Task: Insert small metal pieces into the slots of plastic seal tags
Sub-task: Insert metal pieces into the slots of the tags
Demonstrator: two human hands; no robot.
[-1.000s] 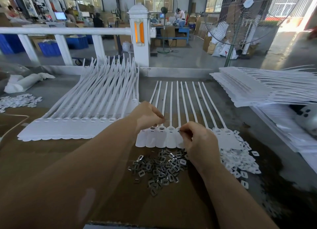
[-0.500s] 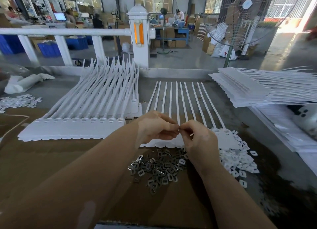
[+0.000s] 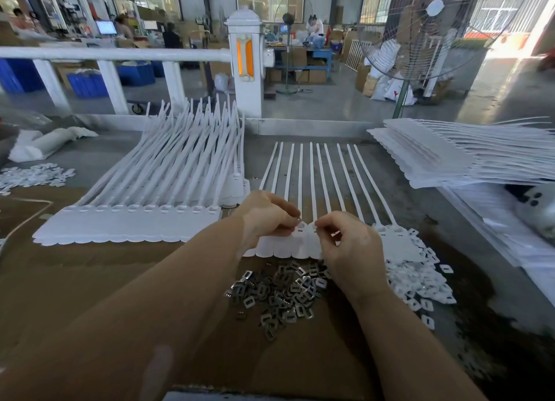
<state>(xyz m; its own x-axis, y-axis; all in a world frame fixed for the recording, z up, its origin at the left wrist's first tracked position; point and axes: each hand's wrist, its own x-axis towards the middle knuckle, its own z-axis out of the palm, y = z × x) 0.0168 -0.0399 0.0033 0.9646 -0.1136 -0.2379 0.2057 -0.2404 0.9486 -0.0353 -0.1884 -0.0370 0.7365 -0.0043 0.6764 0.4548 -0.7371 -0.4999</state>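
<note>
Right over the tag heads, your left hand (image 3: 267, 217) and right hand (image 3: 345, 244) each pinch something tiny, too small to tell. Your seal tag strip (image 3: 300, 241) lies flat, straps pointing away from you, metal pieces (image 3: 279, 292) piled just below. Half a second ago your fingertips met; now they're apart

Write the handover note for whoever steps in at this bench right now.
Left hand pinches a small metal piece at the slots of the strip of seal tags. Right hand pinches at the next slot; what it holds is hidden. Loose metal pieces lie just below the strip, small white plastic bits to their right. Stacked strips sit at left and far right. How many slots are filled cannot be told; carry on along the strip.
</note>
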